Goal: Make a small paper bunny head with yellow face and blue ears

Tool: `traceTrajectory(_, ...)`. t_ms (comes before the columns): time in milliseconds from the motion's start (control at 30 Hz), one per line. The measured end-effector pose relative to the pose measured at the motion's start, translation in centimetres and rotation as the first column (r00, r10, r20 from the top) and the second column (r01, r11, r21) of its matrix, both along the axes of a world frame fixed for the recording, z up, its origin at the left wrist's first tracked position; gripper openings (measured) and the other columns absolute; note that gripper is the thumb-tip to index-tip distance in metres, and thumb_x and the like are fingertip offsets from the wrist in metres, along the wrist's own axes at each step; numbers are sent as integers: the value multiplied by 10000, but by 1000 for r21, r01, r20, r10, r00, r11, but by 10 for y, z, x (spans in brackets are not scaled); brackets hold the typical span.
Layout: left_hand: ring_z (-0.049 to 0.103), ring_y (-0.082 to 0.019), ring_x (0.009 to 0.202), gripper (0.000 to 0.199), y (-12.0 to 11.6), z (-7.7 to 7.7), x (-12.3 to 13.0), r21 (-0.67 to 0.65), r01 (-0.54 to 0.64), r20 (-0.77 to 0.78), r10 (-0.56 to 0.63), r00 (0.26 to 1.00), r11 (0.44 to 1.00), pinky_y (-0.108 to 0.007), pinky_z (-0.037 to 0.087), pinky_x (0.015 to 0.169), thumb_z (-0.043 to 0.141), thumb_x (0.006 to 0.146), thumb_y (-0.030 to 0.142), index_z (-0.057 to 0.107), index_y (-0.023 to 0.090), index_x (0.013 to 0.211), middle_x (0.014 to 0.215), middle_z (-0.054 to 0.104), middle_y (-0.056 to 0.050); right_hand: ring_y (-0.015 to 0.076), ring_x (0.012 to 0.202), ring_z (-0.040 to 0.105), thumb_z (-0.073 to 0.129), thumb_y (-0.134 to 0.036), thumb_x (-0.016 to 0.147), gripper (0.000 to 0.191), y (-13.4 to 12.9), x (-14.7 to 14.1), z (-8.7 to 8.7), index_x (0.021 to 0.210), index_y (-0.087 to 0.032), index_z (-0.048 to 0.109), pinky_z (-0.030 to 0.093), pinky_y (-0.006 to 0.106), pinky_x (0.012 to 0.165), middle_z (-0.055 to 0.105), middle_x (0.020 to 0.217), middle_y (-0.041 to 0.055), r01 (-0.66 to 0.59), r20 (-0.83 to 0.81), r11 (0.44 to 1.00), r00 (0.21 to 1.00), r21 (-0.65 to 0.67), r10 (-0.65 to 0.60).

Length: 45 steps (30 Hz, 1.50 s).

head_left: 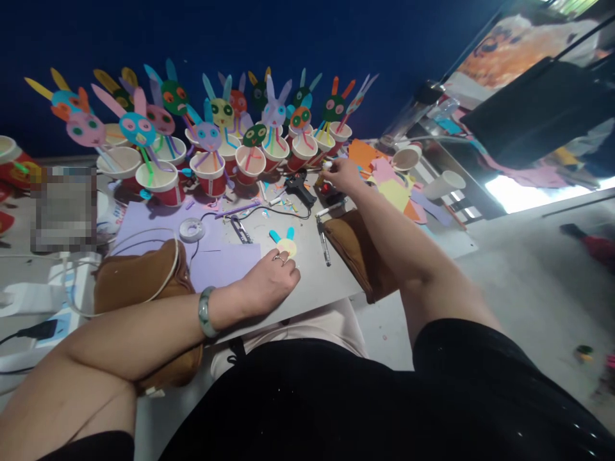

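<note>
A small yellow paper face (287, 247) with two blue ears lies near the table's front edge. My left hand (270, 282) rests just below it, fingers curled, fingertips at its lower edge; whether they grip it is hard to see. Farther back on the right, my right hand (342, 176) reaches down with fingers bent together around something small near a white cap, mostly hidden. A black glue gun (300, 189) lies just left of that hand. Below it are a white marker (331, 210) and a dark pen (324, 242).
Many cups with paper rabbit heads, such as one cup (207, 174), line the back. Purple sheets (225, 262), a tape roll (191, 230) and a brown pouch (139, 278) are left. Another brown pouch (358, 250) and coloured paper (391, 192) are right.
</note>
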State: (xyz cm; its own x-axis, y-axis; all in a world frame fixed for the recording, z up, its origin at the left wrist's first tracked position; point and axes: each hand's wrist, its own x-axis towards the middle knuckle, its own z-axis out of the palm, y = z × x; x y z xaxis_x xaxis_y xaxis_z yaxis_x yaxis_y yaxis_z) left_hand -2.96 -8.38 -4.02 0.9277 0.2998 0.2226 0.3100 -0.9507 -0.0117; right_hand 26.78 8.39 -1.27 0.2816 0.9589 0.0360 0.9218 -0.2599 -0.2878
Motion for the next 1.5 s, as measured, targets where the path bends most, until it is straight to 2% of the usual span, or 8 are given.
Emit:
traceTrajectory(100, 661, -278, 906, 130, 0, 2, 0, -7, 9, -11, -9, 1000, 1000, -385, 442, 807, 579, 902, 90, 684, 137, 840, 826, 697, -110, 294, 959, 661, 655, -400, 873, 528, -16, -5, 6, 1308, -104, 606, 483, 383, 802, 745, 1070, 182, 71, 78, 993, 994, 98, -78)
traceTrajectory(167, 661, -277, 895, 119, 0, 4, 0, -17, 25, -29, -25, 999, 1000, -385, 441, 798, 583, 890, 86, 684, 136, 850, 835, 700, -116, 306, 980, 668, 570, -449, 937, 453, -30, -16, 10, 1253, -135, 649, 481, 395, 820, 753, 1050, 183, 9, 153, 995, 988, 97, -24)
traceTrajectory(300, 661, -289, 905, 112, 1, 6, 0, -18, 28, -41, -29, 999, 999, -396, 440, 799, 589, 874, 78, 685, 134, 857, 835, 694, -120, 334, 1030, 681, 609, -544, 907, 445, -48, -48, 5, 1076, -156, 744, 489, 395, 821, 763, 1098, 189, -159, 281, 972, 938, -170, 203)
traceTrajectory(433, 658, -291, 901, 115, 1, 5, -1, -16, 31, -41, -32, 999, 999, -399, 440, 796, 587, 882, 87, 688, 136, 856, 827, 690, -117, 350, 1065, 692, 598, -446, 916, 436, -49, -73, -2, 1156, -109, 737, 494, 383, 817, 753, 1146, 238, -123, 349, 951, 910, -283, 222)
traceTrajectory(867, 661, -301, 964, 126, 0, 6, -1, -4, 24, -17, -24, 1000, 1000, -431, 460, 889, 589, 902, 108, 714, 112, 915, 940, 734, -144, 376, 1016, 711, 514, -480, 933, 430, -107, -150, 9, 1178, -168, 681, 471, 419, 792, 771, 1106, 210, -376, 204, 903, 886, -210, 416)
traceTrajectory(1267, 658, -289, 844, 149, 2, 5, -2, 71, 63, 10, -64, 998, 995, -420, 475, 795, 593, 922, 156, 687, 137, 809, 817, 695, -106, 330, 1088, 695, 515, -399, 992, 411, -66, -133, -5, 1205, -81, 663, 502, 390, 879, 747, 1171, 226, -229, 258, 963, 930, -143, 260)
traceTrajectory(1400, 655, -289, 864, 136, 3, 5, -2, 72, 60, 9, -61, 998, 996, -419, 472, 803, 598, 911, 134, 692, 133, 813, 820, 696, -107, 315, 1076, 712, 381, -508, 1057, 523, -76, -130, 2, 1182, -98, 682, 508, 370, 851, 756, 1151, 204, -268, 250, 952, 921, -151, 299)
traceTrajectory(1500, 653, -291, 865, 132, 3, 4, -2, 56, 57, -2, -57, 998, 997, -422, 470, 802, 603, 911, 146, 690, 132, 814, 825, 697, -111, 318, 1083, 723, 355, -357, 1064, 436, -87, -120, 12, 1217, -113, 682, 520, 374, 830, 753, 1173, 194, -294, 301, 938, 892, -182, 338)
